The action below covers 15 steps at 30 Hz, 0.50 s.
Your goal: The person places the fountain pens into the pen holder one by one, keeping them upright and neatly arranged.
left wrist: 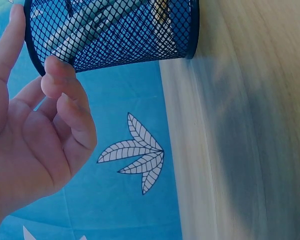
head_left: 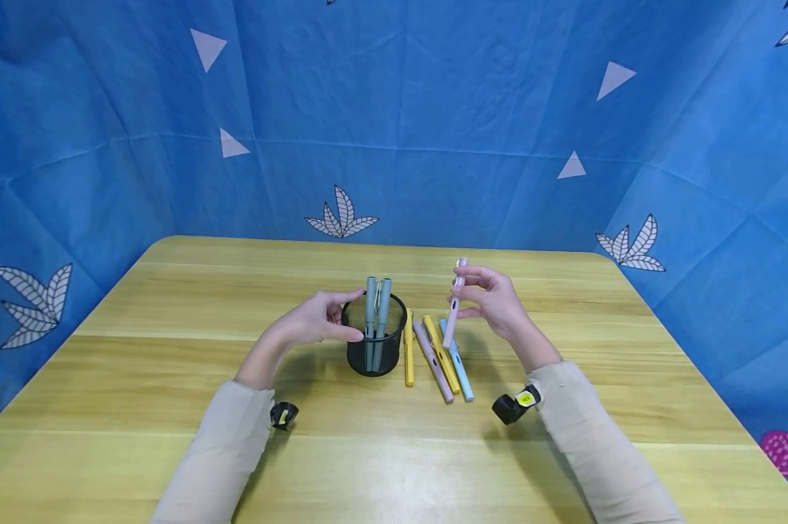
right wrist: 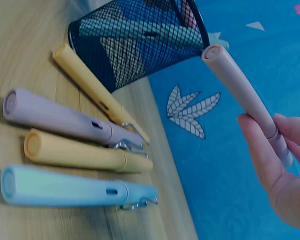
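The left hand (head_left: 315,318) grasps the mesh cup (head_left: 357,358) at its 9 o'clock rim; light, even pressure should prevent tipping. Inside stand 2 teal pens (head_left: 383,309). Towards 4 o'clock lie 4 loose pens (head_left: 442,356). At 2 o'clock, a raised lilac pen (head_left: 452,313), pinched by the right hand (head_left: 488,297), seems best held near-upright.

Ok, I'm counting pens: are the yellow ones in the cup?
No, both yellow pens lie on the table, outside the mesh cup.
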Tool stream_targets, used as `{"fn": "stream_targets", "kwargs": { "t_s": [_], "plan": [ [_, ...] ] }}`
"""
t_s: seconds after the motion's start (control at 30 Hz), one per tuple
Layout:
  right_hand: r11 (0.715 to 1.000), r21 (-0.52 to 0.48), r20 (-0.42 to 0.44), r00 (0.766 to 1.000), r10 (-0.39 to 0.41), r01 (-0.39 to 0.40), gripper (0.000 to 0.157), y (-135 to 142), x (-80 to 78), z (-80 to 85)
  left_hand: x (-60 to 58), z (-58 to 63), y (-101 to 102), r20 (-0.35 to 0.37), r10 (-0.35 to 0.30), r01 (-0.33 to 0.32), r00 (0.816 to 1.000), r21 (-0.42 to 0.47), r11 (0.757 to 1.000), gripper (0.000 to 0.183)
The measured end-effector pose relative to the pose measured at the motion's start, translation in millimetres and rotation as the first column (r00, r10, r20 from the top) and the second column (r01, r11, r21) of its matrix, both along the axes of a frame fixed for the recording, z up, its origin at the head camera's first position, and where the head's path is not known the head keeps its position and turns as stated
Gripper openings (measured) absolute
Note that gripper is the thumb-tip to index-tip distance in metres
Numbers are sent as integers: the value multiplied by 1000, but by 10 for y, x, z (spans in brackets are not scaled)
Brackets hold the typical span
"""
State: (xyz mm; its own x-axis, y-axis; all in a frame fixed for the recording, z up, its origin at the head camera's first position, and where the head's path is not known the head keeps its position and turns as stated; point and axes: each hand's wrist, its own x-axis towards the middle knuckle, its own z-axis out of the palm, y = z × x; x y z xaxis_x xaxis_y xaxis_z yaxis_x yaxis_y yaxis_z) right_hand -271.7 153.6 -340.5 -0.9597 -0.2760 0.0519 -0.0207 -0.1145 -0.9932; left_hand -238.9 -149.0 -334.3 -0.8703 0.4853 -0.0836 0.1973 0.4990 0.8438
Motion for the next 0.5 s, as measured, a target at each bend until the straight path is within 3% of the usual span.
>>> {"fn": "stream_targets", "kwargs": {
  "t_s": [0.2, 0.5],
  "plan": [
    [997, 6, -2, 997, -73, 73, 41, -125, 31, 64, -8, -10, 1, 2, -3, 3, 1000, 2, 1000, 78],
    [987, -118, -35, 993, -116, 111, 50, -311, 100, 168, -7, -4, 2, 5, -4, 4, 1000, 2, 1000, 77]
  ]
}}
